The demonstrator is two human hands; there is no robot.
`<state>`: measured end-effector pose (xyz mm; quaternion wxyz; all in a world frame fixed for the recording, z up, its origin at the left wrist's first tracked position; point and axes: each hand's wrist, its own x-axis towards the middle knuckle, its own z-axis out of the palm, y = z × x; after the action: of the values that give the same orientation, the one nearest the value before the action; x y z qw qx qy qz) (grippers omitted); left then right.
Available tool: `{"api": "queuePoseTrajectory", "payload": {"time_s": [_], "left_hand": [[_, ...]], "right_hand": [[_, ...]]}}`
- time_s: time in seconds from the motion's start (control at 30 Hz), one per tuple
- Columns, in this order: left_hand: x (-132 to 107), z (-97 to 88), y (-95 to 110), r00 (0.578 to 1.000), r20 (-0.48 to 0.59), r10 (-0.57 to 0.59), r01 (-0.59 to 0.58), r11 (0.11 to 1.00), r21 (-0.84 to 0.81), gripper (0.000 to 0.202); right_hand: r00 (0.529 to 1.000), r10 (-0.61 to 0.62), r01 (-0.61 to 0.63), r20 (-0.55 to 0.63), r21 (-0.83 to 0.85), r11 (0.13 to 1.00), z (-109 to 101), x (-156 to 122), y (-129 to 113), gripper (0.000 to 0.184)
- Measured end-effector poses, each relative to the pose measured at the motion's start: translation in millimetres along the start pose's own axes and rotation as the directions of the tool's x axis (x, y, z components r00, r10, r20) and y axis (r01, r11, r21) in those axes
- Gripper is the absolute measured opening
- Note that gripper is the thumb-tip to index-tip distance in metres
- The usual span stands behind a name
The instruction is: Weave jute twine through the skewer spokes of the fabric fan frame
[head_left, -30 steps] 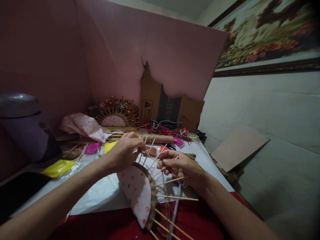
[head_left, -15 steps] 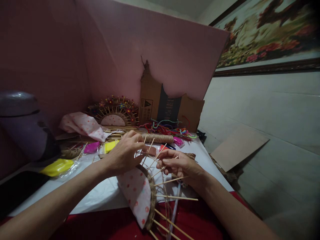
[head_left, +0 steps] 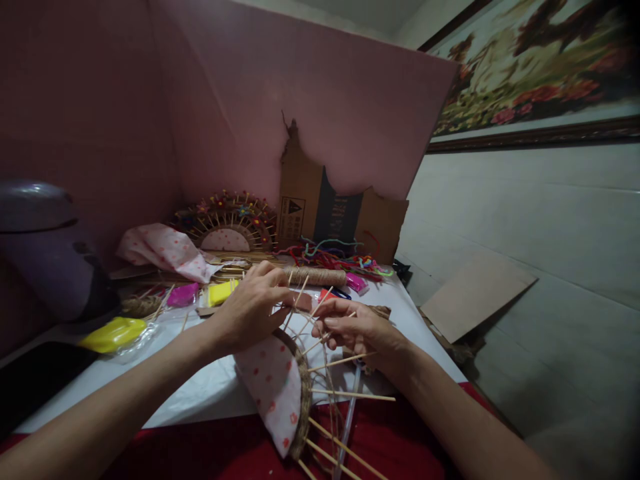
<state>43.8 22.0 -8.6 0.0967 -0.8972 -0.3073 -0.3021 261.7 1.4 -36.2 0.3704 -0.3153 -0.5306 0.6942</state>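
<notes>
A half-round piece of white cloth with red flowers, edged in twine, is tilted in front of me, with thin wooden sticks fanning from its curved edge. My left hand is closed at its upper end, over the sticks there; the fingertips are partly hidden. My right hand pinches thin brown twine among the sticks on the right side. Loose strands of that twine hang down across the lower sticks.
Behind the hands lie a roll of twine, colourful pipe cleaners and yellow and magenta packets. A finished-looking fan and torn cardboard lean at the back. A glue stick lies by the sticks; a purple bottle stands left.
Almost nothing differs. Both hands keep their places on the sticks and twine, and the view has shifted very slightly.
</notes>
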Motion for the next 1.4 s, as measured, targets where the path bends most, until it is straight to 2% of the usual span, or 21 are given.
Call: {"api": "queuePoseTrajectory", "payload": {"time_s": [0.17, 0.3, 0.4, 0.53, 0.63, 0.73, 0.83, 0.93, 1.03, 1.1, 1.2, 1.3, 1.4], "left_hand": [[-1.1, 1.3, -1.6, 1.000, 0.009, -0.011, 0.011, 1.000, 0.023, 0.017], [-1.7, 1.3, -2.9, 0.999, 0.036, -0.006, 0.007, 1.000, -0.026, 0.019], [-1.8, 2.3, -3.7, 0.997, 0.073, 0.005, -0.001, 0.999, -0.049, 0.017], [-2.0, 5.3, -5.1, 0.997, 0.071, 0.018, -0.014, 0.999, -0.050, 0.016], [-2.5, 6.5, -6.1, 0.997, 0.066, 0.037, -0.032, 0.997, -0.072, 0.016], [-3.0, 5.8, -6.4, 0.997, 0.071, 0.017, -0.010, 0.995, -0.102, 0.017], [-3.3, 4.8, -7.2, 0.997, 0.082, -0.005, 0.015, 0.993, -0.117, 0.018], [-3.8, 5.2, -9.9, 0.997, 0.076, -0.008, 0.018, 0.992, -0.124, 0.018], [-4.8, 7.6, -14.4, 0.997, 0.067, -0.030, 0.040, 0.989, -0.146, 0.017], [-5.6, 10.0, -17.5, 0.997, 0.072, -0.042, 0.054, 0.985, -0.166, 0.016], [-7.0, 13.1, -20.8, 0.996, 0.072, -0.046, 0.057, 0.984, -0.167, 0.017], [-8.0, 13.4, -22.1, 0.999, 0.040, -0.026, 0.032, 0.986, -0.164, 0.017], [-8.5, 11.7, -22.4, 1.000, 0.016, -0.007, 0.010, 0.986, -0.165, 0.015]], "right_hand": [[1.000, -0.027, 0.027, -0.001, -0.037, 0.999, -1.7, 0.1, 0.1, 0.023], [0.999, -0.044, 0.044, 0.007, -0.055, 0.998, -1.3, 0.1, -1.0, 0.022], [0.999, -0.038, 0.038, -0.002, -0.075, 0.996, -0.2, 0.1, -2.7, 0.022], [1.000, -0.026, 0.026, -0.003, -0.102, 0.994, 1.3, -1.0, -5.8, 0.024], [0.999, -0.038, 0.037, -0.001, -0.205, 0.978, 2.6, -3.4, -10.3, 0.026], [0.993, -0.116, 0.100, -0.026, -0.348, 0.932, 0.1, -6.7, -18.6, 0.032], [0.955, -0.254, 0.155, -0.154, -0.471, 0.868, -11.6, -13.7, -29.8, 0.037], [0.901, -0.336, 0.082, -0.274, -0.653, 0.753, -29.9, -29.1, -37.3, 0.030], [0.892, -0.338, -0.101, -0.300, -0.862, 0.497, -41.9, -51.4, -33.5, 0.022], [0.902, -0.311, -0.191, -0.300, -0.923, 0.335, -42.2, -64.8, -24.3, 0.018], [0.908, -0.223, -0.316, -0.356, -0.929, 0.193, -35.2, -75.9, -7.3, 0.036], [0.914, -0.151, -0.355, -0.376, -0.923, 0.149, -30.8, -78.2, 5.0, 0.025], [0.926, -0.152, -0.314, -0.345, -0.929, 0.196, -35.0, -78.4, 9.8, 0.018]]}}
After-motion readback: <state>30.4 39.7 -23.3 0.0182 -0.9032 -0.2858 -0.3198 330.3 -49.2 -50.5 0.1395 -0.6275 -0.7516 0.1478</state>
